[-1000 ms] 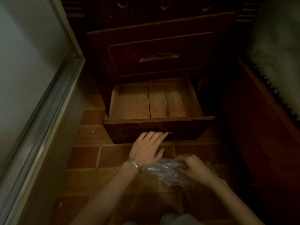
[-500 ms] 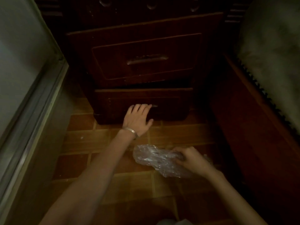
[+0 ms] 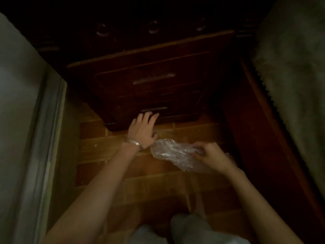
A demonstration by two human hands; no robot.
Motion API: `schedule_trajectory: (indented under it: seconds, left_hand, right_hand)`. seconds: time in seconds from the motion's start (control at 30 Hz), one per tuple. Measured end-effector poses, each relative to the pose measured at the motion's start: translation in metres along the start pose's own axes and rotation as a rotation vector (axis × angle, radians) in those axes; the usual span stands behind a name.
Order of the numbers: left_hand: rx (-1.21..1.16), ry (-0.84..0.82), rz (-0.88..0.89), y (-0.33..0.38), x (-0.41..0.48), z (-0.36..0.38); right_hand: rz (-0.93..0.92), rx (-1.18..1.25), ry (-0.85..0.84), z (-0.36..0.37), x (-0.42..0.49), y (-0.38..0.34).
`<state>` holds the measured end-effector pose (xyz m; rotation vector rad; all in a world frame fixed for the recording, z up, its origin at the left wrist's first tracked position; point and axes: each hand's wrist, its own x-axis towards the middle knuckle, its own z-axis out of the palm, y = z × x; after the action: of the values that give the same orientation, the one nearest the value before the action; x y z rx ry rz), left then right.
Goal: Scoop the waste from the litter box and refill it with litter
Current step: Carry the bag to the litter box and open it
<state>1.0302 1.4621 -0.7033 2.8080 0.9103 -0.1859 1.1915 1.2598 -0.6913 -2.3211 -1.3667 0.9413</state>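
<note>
While right fingers (image 3: 199, 147) grip a plastic bag (image 3: 171, 154), left fingers (image 3: 147, 118) (straight) touch the shut drawer (image 3: 177, 114).

Clear plastic bag (image 3: 174, 153), prob. dark brown cabinet (image 3: 153, 88), terracotta tiles (image 3: 137, 169)

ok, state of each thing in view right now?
bottom drawer: shut
upper drawer: shut
left hand: open, straight fingers on the bottom drawer's front
right hand: grips the plastic bag
plastic bag: crumpled, in the right hand
</note>
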Motion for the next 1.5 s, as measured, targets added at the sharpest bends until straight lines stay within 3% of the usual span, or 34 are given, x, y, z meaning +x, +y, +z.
schedule_trajectory:
  seconds: [0.13, 0.33, 0.47, 0.8, 1.13, 1.5]
  left_hand:
    - [-0.017, -0.118, 0.039, 0.024, -0.044, -0.075]
    - [-0.044, -0.005, 0.241, 0.071, -0.103, -0.231]
    - [-0.039, -0.046, 0.371, 0.1, -0.12, -0.343]
    - [-0.035, -0.02, 0.796, 0.177, -0.147, -0.544]
    - [-0.057, 0.089, 1.409, 0.283, -0.218, -0.602]
    - [-0.02, -0.2, 1.982, 0.428, -0.409, -0.555]
  right_hand:
    - [0.063, 0.057, -0.042, -0.051, -0.051, -0.04]
    - [0.133, 0.115, -0.052, -0.155, -0.153, -0.117]
    - [0.217, 0.117, -0.022, -0.229, -0.224, -0.165]
    - [0.52, 0.198, 0.233, -0.336, -0.403, -0.281]
    - [0.939, 0.482, 0.666, -0.304, -0.586, -0.362]
    - [1.343, 0.815, 1.034, -0.182, -0.772, -0.439]
